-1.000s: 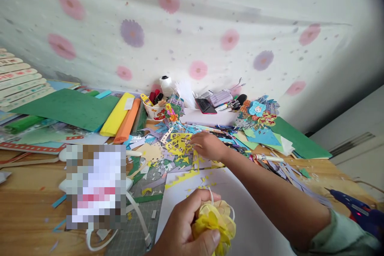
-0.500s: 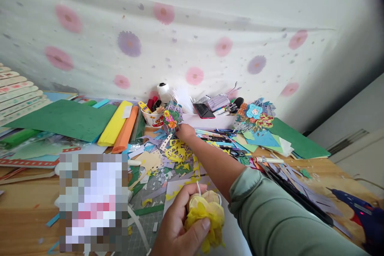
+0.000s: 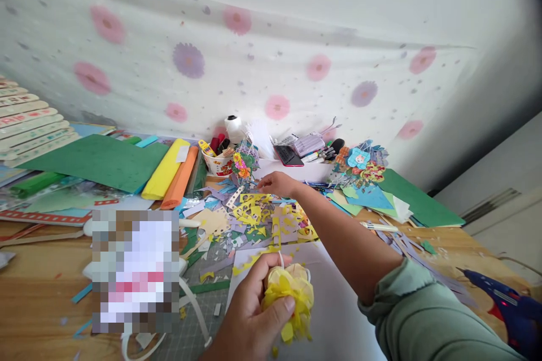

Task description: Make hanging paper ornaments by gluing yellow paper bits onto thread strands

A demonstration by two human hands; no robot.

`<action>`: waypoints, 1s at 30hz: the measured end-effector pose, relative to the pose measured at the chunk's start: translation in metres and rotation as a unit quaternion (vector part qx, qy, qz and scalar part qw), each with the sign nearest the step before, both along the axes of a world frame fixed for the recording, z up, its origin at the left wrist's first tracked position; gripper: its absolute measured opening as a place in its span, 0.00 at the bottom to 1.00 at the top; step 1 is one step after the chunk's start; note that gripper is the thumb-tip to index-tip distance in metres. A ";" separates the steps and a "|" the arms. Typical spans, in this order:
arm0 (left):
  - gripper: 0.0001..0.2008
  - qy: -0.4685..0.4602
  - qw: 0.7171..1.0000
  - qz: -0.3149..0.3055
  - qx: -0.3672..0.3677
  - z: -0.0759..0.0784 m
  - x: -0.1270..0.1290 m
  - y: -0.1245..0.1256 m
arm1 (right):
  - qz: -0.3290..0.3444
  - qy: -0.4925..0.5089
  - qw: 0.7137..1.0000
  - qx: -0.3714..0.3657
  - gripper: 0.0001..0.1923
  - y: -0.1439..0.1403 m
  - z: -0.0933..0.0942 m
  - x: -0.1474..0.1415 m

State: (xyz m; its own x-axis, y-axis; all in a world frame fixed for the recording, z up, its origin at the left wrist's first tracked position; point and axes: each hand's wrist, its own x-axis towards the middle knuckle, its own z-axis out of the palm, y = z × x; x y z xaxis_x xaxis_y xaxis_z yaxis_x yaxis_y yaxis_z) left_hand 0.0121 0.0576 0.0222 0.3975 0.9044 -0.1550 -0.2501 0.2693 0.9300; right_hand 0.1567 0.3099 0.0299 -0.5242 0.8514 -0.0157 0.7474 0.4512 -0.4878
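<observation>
My left hand [image 3: 258, 310] is closed round a yellow flower ornament [image 3: 292, 299] with layered petals. A loop of white cord [image 3: 281, 259] sticks up from the ornament's top, by my forefinger. My right hand [image 3: 279, 184] is stretched across the table toward the back, fingers pointing left and slightly apart, with nothing visible in them. Just left of its fingertips stands a bunch of small colourful flower ornaments [image 3: 242, 166] with white cords. Beneath my left hand lies a white sheet [image 3: 334, 293], and yellow punched paper scraps [image 3: 254, 211] are heaped beyond it.
A blue glue gun [image 3: 503, 299] lies at the right with a red light on it. Blue and orange flower ornaments [image 3: 359, 161] stand at the back right. Yellow and orange paper rolls [image 3: 167, 172], green sheets [image 3: 101, 163] and a blurred-out object [image 3: 135, 271] lie on the left.
My right hand has drawn back to the right, away from the bunch of flower ornaments, and its forearm has shifted right. My left hand still holds the yellow flower ornament, slightly turned.
</observation>
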 end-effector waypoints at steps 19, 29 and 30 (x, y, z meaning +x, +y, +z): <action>0.21 -0.022 1.000 -0.014 0.016 0.002 0.001 0.001 | 0.252 -0.175 0.944 0.118 0.20 -0.089 -0.006 -0.062; 0.21 -0.018 1.000 -0.004 0.022 0.005 0.000 0.000 | 0.214 -0.118 0.960 0.133 0.12 -0.091 0.021 -0.028; 0.21 -0.014 1.000 -0.004 0.023 0.005 0.000 0.000 | 0.207 -0.120 0.960 0.148 0.12 -0.091 0.021 -0.026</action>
